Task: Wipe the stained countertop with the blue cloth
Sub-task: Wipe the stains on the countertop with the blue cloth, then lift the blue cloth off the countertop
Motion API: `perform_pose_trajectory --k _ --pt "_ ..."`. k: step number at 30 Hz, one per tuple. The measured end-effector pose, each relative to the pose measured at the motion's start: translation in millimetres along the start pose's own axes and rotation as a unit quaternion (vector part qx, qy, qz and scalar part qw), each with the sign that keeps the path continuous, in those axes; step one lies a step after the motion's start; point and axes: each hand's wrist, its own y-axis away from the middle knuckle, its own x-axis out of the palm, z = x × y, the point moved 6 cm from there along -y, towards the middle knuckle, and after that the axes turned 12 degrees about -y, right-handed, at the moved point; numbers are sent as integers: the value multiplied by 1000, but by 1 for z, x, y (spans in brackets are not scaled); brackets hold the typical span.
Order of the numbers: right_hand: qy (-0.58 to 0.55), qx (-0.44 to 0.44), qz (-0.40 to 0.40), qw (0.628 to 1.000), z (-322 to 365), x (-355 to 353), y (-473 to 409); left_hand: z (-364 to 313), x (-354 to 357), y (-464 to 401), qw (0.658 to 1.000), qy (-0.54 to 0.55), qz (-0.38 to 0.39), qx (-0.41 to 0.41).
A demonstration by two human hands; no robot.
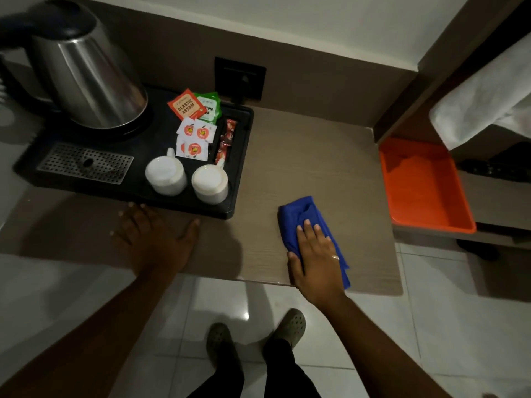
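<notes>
Head view of a wood-grain surface (301,156) during wiping. The right hand (317,258) lies flat on the blue cloth (298,215), fingers (307,228) extended and close together, pressing the cloth down rather than gripping it. The cloth is folded into a pad and sits near the front edge of the surface, to the right of the black tray (138,193) and well apart from it; one end of the cloth reaches the surface's front edge beneath the wrist. The left hand (156,239) rests palm down on the bare surface just in front of the tray, fingers spread and holding nothing, apparently as a brace.

The tray carries a steel kettle (86,76), two upturned white cups (166,175) and tea sachets (186,106). An orange tray (425,185) sits on a lower shelf to the right.

Progress, as a judgement: wiping is under way, with the cloth in contact and under pressure. No stain can be made out in the dim light, so how much of the surface is already clean cannot be told. The open stretch behind the cloth, toward the wall, and the strip in front of the tray probably remain to be covered.
</notes>
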Motion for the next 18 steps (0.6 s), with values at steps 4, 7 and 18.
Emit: perform_pose_trajectory --k 4,7,18 --pt "-88 25 -42 995 6 -9 -8 -2 -5 5 1000 11 14 13" --pt "-284 104 -83 949 -4 -28 -6 -5 -7 18 999 3 17 47" --pt "-817 259 -190 480 -69 -109 14 -154 -11 103 925 75 14 371"
